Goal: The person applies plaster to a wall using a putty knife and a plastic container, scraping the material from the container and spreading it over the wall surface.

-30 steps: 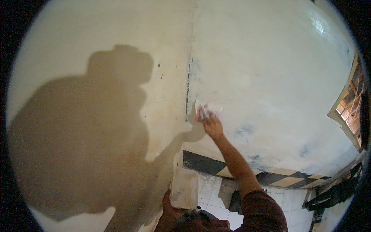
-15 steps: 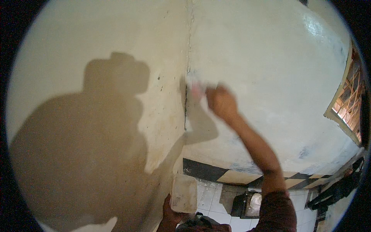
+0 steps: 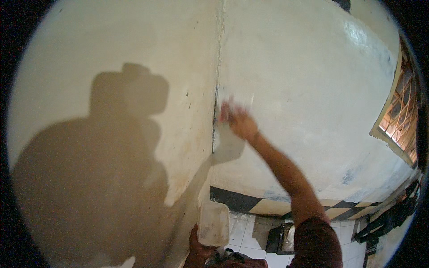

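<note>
Working at the corner where two pale walls meet: right hand (image 3: 244, 125) closed, fingers bunched around a reddish piece (image 3: 225, 111), held at the right wall (image 3: 295, 76), just right of the dark crack (image 3: 213, 138) in the corner. Motion blurs fingertips and piece; cannot tell exact grip, nor whether the piece touches the wall. Any print on it too smeared to read. Left hand (image 3: 199, 245), near and low, wrapped on the left side and near end of a pale rectangular container (image 3: 213, 225), thumb along its left edge. Container's surface smudged. Large shadow (image 3: 89, 178) on left wall (image 3: 67, 71). Checkered band (image 3: 239, 201) low on right wall.
</note>
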Available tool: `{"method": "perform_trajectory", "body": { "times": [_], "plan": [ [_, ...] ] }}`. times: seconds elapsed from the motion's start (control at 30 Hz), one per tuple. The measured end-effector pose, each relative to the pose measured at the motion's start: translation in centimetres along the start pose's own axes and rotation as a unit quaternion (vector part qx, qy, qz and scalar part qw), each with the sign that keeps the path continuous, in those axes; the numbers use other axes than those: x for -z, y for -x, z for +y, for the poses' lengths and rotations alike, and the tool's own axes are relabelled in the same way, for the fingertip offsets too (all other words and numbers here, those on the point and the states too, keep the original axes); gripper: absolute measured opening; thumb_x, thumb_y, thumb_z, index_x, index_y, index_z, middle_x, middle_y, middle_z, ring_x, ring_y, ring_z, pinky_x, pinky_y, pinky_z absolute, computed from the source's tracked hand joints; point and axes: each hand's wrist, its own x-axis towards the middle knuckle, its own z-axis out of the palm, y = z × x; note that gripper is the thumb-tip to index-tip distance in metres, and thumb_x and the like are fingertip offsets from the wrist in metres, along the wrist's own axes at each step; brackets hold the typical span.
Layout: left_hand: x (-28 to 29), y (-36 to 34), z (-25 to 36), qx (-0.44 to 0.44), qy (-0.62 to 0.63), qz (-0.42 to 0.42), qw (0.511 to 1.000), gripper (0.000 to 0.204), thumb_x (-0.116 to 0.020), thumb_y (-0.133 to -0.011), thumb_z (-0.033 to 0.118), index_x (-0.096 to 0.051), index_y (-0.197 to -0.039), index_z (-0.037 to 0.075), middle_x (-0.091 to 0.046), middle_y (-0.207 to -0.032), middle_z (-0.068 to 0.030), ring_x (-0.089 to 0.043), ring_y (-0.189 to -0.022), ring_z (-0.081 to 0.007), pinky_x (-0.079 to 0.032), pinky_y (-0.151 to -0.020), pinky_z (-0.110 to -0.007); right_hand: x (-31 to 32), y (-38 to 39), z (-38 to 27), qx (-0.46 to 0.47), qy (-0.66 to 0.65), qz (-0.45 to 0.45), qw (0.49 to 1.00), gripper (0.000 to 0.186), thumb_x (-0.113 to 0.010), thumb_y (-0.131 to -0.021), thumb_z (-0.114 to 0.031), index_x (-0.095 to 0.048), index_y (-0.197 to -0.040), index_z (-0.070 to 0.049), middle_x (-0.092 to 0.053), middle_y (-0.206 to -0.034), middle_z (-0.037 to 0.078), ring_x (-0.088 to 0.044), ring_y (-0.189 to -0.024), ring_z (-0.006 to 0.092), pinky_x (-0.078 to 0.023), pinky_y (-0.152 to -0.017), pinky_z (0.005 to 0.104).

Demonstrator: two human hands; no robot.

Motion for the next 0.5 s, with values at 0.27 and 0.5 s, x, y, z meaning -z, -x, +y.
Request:
{"method": "perform_trajectory", "body": {
  "times": [0.27, 0.5],
  "plan": [
    [-2.1, 1.0, 0.3, 0.014, -0.034, -0.045, 0.998, 0.064, -0.045, -0.085, 0.057, -0.045, -0.131, 0.013, -0.053, -0.124, -0.0121, -0.054, -0.111, -0.0374, -0.047, -0.085, -0.059, -1.7, 23.7, -14.3, -0.051, -0.270, -0.287, 0.918, 0.033, -0.052, -0.091, -0.035, -0.062, -0.095, -0.003, -0.066, -0.091, 0.017, -0.066, -0.081, 0.0333, -0.054, -0.067, 0.0479],
    [-3.0, 1.3, 0.4, 0.029, -0.039, -0.072, 0.996, 0.061, -0.043, -0.086, 0.056, -0.045, -0.132, 0.016, -0.053, -0.124, -0.0128, -0.053, -0.111, -0.0384, -0.046, -0.084, -0.062, 15.2, -5.8, 6.9, -0.155, -0.087, -0.078, 0.981, 0.016, -0.051, -0.079, -0.009, -0.064, -0.088, -0.010, -0.060, -0.075, 0.014, -0.058, -0.077, 0.0291, -0.049, -0.069, 0.0440]
  ]
}}
